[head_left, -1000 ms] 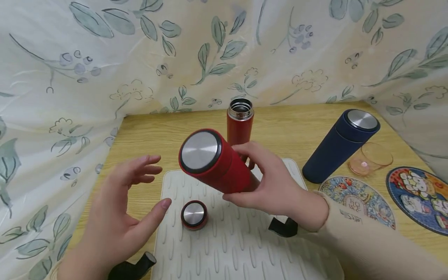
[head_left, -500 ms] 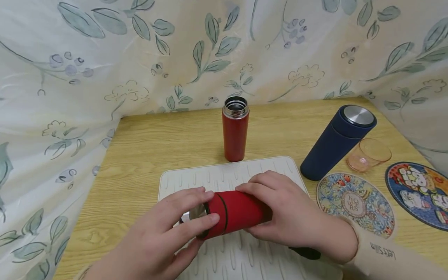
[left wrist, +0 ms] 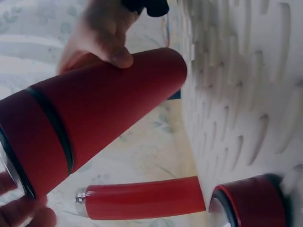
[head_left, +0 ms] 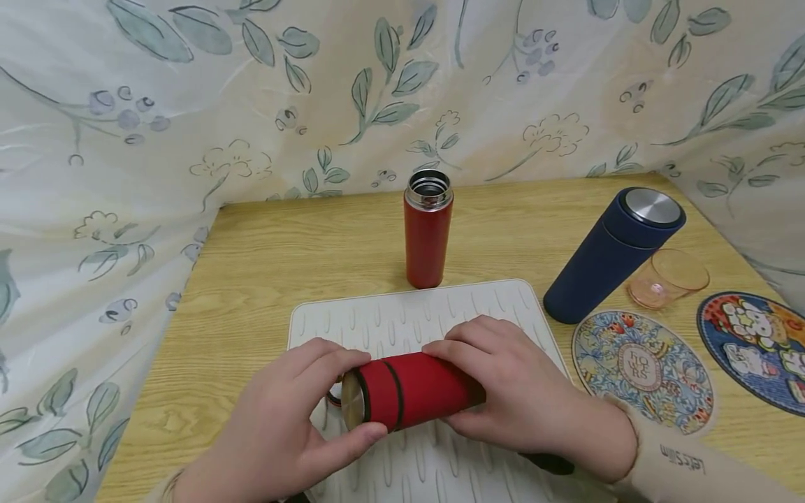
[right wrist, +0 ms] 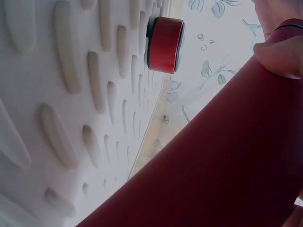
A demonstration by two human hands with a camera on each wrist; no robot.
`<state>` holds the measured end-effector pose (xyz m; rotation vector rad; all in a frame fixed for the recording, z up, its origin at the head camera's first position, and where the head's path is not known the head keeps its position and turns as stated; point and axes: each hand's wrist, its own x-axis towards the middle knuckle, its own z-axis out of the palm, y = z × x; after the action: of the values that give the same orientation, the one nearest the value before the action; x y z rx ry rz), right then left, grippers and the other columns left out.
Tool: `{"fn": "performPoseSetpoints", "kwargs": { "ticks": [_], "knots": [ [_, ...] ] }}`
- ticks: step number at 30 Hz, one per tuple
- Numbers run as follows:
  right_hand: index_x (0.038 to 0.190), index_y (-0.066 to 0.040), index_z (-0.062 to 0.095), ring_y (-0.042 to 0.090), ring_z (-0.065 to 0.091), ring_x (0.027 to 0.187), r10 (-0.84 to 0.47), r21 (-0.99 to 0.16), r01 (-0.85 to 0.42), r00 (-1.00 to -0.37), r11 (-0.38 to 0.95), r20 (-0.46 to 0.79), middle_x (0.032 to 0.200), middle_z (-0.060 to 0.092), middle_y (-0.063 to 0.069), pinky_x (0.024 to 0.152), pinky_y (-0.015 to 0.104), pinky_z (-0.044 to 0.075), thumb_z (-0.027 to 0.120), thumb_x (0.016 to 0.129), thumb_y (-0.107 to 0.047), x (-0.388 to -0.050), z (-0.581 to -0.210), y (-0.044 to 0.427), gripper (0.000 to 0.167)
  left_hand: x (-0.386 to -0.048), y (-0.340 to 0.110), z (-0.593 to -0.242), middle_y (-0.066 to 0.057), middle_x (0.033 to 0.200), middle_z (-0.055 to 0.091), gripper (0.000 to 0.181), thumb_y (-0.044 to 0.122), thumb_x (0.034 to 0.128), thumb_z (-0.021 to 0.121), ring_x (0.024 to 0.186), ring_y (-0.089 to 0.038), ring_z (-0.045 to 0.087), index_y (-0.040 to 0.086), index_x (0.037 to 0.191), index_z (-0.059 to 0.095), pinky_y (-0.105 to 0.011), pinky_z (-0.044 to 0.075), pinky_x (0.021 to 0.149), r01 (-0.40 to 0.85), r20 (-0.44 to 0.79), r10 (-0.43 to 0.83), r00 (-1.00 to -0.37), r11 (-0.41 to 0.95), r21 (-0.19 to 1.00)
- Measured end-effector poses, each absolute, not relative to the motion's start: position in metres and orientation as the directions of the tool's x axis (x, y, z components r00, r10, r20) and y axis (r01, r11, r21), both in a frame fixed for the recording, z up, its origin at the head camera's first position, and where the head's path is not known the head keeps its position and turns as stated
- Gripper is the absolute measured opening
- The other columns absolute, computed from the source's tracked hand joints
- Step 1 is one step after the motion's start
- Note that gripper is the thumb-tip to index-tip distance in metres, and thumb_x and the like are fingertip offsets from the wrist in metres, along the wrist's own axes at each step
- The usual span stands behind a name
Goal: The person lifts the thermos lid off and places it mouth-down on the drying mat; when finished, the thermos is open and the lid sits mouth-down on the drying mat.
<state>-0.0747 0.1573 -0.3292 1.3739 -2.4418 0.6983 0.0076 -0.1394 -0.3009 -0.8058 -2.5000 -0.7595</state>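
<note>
Both hands hold a red bottle point(head_left: 434, 390) tilted over a white ribbed mat point(head_left: 503, 297). Its body is gripped by my right hand point(head_left: 518, 391), fingers over the top and thumb beneath. At the steel-topped cap end, my left hand point(head_left: 283, 412) has its fingers and thumb curled round the cap point(head_left: 379, 395). In the left wrist view a dark ring point(left wrist: 54, 127) separates cap from body. A small red lid point(right wrist: 164, 45) rests on the mat, mostly hidden behind the left hand in the head view. Behind the mat stands a slimmer red bottle point(head_left: 428, 241), its steel mouth uncovered.
To the right, a dark blue bottle point(head_left: 606, 262) with a steel-topped cap stands beside an orange-tinted glass point(head_left: 669, 279). Two round patterned coasters lie nearby, one floral point(head_left: 641, 370) and one blue point(head_left: 751, 349). Leaf-print cloth point(head_left: 352, 84) hangs behind the wooden table point(head_left: 251, 258).
The held red bottle has been lowered and turned closer to horizontal. My left hand, apart from it a second ago, has taken hold of its cap, and its fingers have since shifted on it.
</note>
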Motion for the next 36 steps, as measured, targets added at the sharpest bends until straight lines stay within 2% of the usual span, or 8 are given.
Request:
{"fn": "performPoseSetpoints", "kwargs": {
  "ticks": [7, 11, 18, 21, 25, 29, 33, 36],
  "knots": [
    [0.133, -0.023, 0.074, 0.011, 0.066, 0.113, -0.711, -0.301, -0.834, -0.551, 0.462, 0.437, 0.12, 0.073, -0.008, 0.091, 0.044, 0.061, 0.107, 0.063, -0.035, -0.079, -0.332, 0.158, 0.078, 0.003, -0.149, -0.309, -0.006, 0.156, 0.061, 0.074, 0.044, 0.086, 0.096, 0.139, -0.025, 0.063, 0.019, 0.148, 0.065, -0.043, 0.064, 0.099, 0.725, 0.482, 0.559, -0.675, 0.623, 0.293],
    [0.132, -0.022, 0.075, 0.012, 0.066, 0.112, -0.706, -0.302, -0.834, -0.551, 0.461, 0.444, 0.12, 0.073, -0.008, 0.091, 0.045, 0.061, 0.107, 0.063, -0.033, -0.081, -0.333, 0.158, 0.078, 0.001, -0.151, -0.312, -0.009, 0.154, 0.065, 0.064, 0.018, 0.0865, 0.092, 0.13, -0.026, 0.071, 0.017, 0.146, 0.069, -0.041, 0.066, 0.094, 0.778, 0.531, 0.593, -0.606, 0.579, 0.241],
    [0.134, -0.023, 0.074, 0.012, 0.066, 0.113, -0.721, -0.277, -0.842, -0.539, 0.462, 0.436, 0.12, 0.073, -0.007, 0.091, 0.044, 0.061, 0.106, 0.064, -0.035, -0.081, -0.334, 0.157, 0.078, 0.006, -0.146, -0.309, 0.008, 0.123, 0.077, 0.069, 0.052, 0.0858, 0.094, 0.101, -0.008, 0.073, 0.017, 0.14, 0.07, -0.03, 0.064, 0.078, 0.551, 0.41, 0.4, -0.82, 0.745, 0.375],
    [0.134, -0.023, 0.074, 0.012, 0.066, 0.113, -0.717, -0.279, -0.837, -0.547, 0.471, 0.431, 0.12, 0.073, -0.008, 0.091, 0.044, 0.061, 0.107, 0.064, -0.035, -0.081, -0.334, 0.157, 0.078, 0.007, -0.144, -0.309, 0.007, 0.133, 0.075, 0.081, 0.061, 0.0833, 0.093, 0.11, -0.01, 0.073, 0.017, 0.147, 0.066, -0.033, 0.065, 0.083, 0.516, 0.375, 0.382, -0.844, 0.77, 0.376],
    [0.133, -0.023, 0.075, 0.012, 0.067, 0.112, -0.703, -0.284, -0.826, -0.564, 0.487, 0.433, 0.12, 0.074, -0.008, 0.091, 0.044, 0.061, 0.107, 0.062, -0.035, -0.082, -0.335, 0.159, 0.079, 0.003, -0.147, -0.312, -0.005, 0.159, 0.062, 0.079, 0.042, 0.0872, 0.095, 0.139, -0.025, 0.066, 0.017, 0.154, 0.061, -0.047, 0.064, 0.1, 0.694, 0.461, 0.538, -0.706, 0.654, 0.301],
    [0.132, -0.023, 0.075, 0.012, 0.066, 0.111, -0.699, -0.281, -0.821, -0.57, 0.497, 0.431, 0.119, 0.074, -0.008, 0.09, 0.043, 0.061, 0.108, 0.061, -0.036, -0.082, -0.335, 0.16, 0.079, -0.001, -0.147, -0.314, -0.01, 0.156, 0.065, 0.051, 0.017, 0.098, 0.081, 0.14, -0.031, 0.067, 0.017, 0.148, 0.068, -0.049, 0.065, 0.099, 0.797, 0.548, 0.61, -0.572, 0.57, 0.198],
    [0.133, -0.024, 0.075, 0.012, 0.066, 0.112, -0.709, -0.276, -0.827, -0.562, 0.489, 0.426, 0.119, 0.074, -0.008, 0.089, 0.043, 0.061, 0.108, 0.062, -0.037, -0.081, -0.335, 0.16, 0.079, 0.001, -0.146, -0.314, -0.006, 0.146, 0.072, 0.059, 0.024, 0.09, 0.09, 0.124, -0.025, 0.073, 0.017, 0.145, 0.07, -0.045, 0.067, 0.092, 0.749, 0.552, 0.547, -0.629, 0.617, 0.241],
    [0.134, -0.024, 0.075, 0.012, 0.066, 0.112, -0.72, -0.262, -0.835, -0.549, 0.483, 0.423, 0.12, 0.073, -0.008, 0.09, 0.044, 0.061, 0.108, 0.062, -0.037, -0.08, -0.335, 0.159, 0.08, 0.004, -0.145, -0.311, 0.004, 0.129, 0.077, 0.068, 0.045, 0.0865, 0.095, 0.103, -0.012, 0.073, 0.018, 0.143, 0.071, -0.034, 0.065, 0.08, 0.621, 0.452, 0.455, -0.767, 0.701, 0.35]
  ]
}}
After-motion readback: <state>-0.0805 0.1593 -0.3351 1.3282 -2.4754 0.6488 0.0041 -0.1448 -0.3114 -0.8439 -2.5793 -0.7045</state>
